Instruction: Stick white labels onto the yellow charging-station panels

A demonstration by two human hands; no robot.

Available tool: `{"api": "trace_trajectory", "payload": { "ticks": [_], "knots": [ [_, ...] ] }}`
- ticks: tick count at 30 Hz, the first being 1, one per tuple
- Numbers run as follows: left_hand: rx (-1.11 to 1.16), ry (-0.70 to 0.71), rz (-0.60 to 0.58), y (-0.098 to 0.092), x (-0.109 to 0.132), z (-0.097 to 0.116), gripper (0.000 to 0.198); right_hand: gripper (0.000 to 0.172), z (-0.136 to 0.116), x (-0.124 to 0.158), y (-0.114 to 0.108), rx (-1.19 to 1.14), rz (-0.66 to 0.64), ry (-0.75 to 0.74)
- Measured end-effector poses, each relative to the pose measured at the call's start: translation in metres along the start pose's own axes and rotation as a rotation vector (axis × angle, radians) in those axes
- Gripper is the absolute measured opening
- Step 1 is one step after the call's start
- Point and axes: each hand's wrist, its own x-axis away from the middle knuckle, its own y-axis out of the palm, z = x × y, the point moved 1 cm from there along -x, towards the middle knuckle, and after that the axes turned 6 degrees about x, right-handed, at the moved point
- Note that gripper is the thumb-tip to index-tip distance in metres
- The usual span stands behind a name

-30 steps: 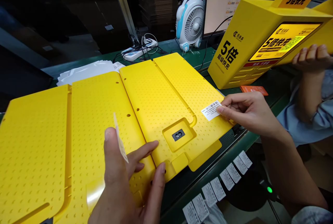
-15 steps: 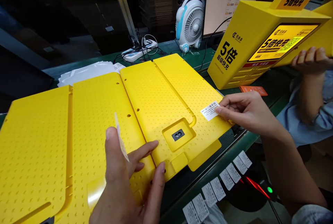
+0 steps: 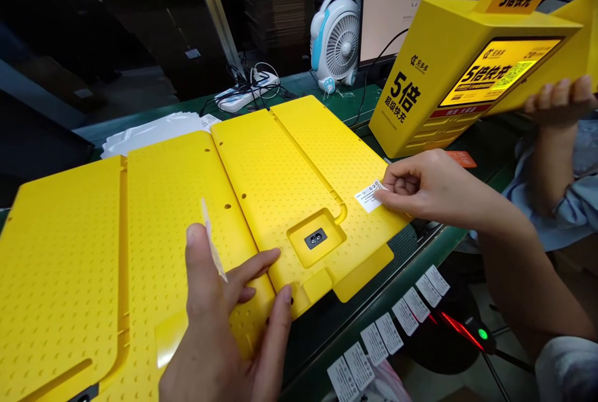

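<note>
Two yellow perforated back panels lie side by side on the green bench, the right panel (image 3: 299, 171) with a black power socket (image 3: 315, 239) in a recess. My right hand (image 3: 430, 187) pinches a small white printed label (image 3: 368, 196) against that panel's right edge. My left hand (image 3: 224, 321) rests on the near edge of the left panel (image 3: 163, 215), fingers spread on the plastic, with a thin white label backing strip (image 3: 212, 246) held edge-on between thumb and forefinger.
Another person's hand (image 3: 558, 100) and blue sleeve steady a yellow charging kiosk (image 3: 448, 71) at right. A small white and blue fan (image 3: 336, 37), a power strip (image 3: 243, 93), white sheets (image 3: 149, 128) sit behind. Several spare labels (image 3: 387, 333) hang on the bench's front edge above a scanner light (image 3: 481, 333).
My right hand has slid the white label slightly left and pressed closer onto the panel. The view shifted a little; my left hand has barely moved.
</note>
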Motion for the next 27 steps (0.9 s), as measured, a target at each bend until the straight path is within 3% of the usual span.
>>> {"api": "trace_trajectory", "payload": {
  "ticks": [6,11,20,24,27],
  "knots": [
    [-0.001,0.0,-0.002,0.0,-0.001,0.002,0.084,0.028,-0.003,-0.007,-0.007,0.325,0.026,-0.078],
    [0.014,0.032,-0.008,0.0,-0.001,0.0,0.086,0.023,-0.011,-0.005,-0.01,0.447,0.072,-0.075],
    [0.046,0.033,-0.014,-0.001,-0.002,0.005,0.085,0.02,-0.021,0.005,-0.007,0.476,0.13,-0.009],
    [0.057,0.071,-0.01,-0.001,-0.002,0.005,0.086,0.017,-0.014,0.003,-0.007,0.316,0.166,0.039],
    [0.072,0.074,-0.02,0.0,-0.002,0.004,0.086,0.015,-0.004,-0.002,-0.009,0.205,0.119,0.052]
  ]
}}
